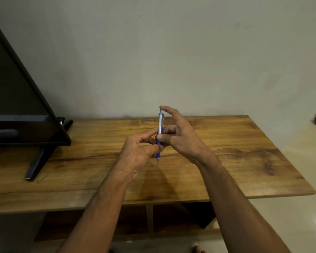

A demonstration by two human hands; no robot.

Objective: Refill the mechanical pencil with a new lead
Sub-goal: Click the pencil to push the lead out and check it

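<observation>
A silver mechanical pencil (160,123) with a blue grip stands nearly upright above the wooden table (226,161), tip pointing down. My left hand (135,152) pinches its blue grip between thumb and fingers. My right hand (179,136) holds the barrel from the right, thumb against it, with the index finger curled over the pencil's top end. No loose lead or lead case is visible; the top end is partly hidden by my fingertip.
A black flat screen (16,106) on angled legs stands on the table's left part. A pale wall rises behind. The table's right edge drops to a light floor (299,216). Open shelves sit under the tabletop.
</observation>
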